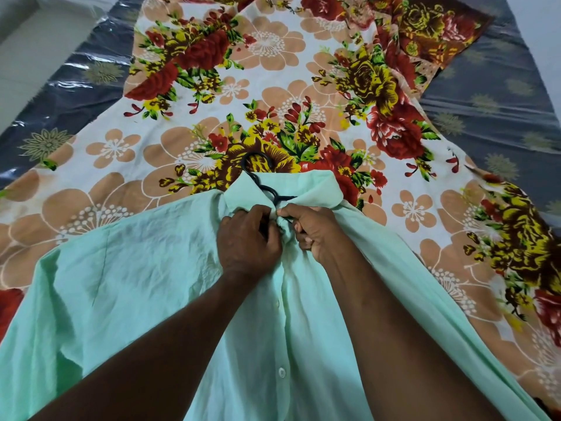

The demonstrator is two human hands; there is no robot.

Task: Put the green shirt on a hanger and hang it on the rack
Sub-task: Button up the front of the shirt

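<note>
Green shirt (136, 284) lies front-up on the flowered bedsheet (273, 86), collar (303, 189) pointing away from me. Its lower part runs out of the bottom of the view, so I cannot see the hem. The outer end of the sleeve on my left is cut off as well.

Of the hanger (256, 179) only the black hook and a short bit of neck show, poking out of the collar opening onto the sheet. Its shoulders are under the cloth, and I cannot trace them through it.

What sits right between my fingertips is hard to make out. The cloth is bunched there and my own knuckles cover it, so I cannot tell whether a button is in the pinch. One white button (282, 372) shows lower down the front strip, between my forearms.

My left hand (247, 238) is knuckles-up, fingers curled in, pinching the green shirt just below the collar. My right hand (312, 229) faces it, thumb and forefinger nipped on the same bunch of cloth, the other fingers tucked under. The two hands almost touch. Both forearms reach in from the bottom edge, over the shirt front.

Around the sheet, a dark patterned mattress (501, 101) shows under shiny plastic on both sides.
</note>
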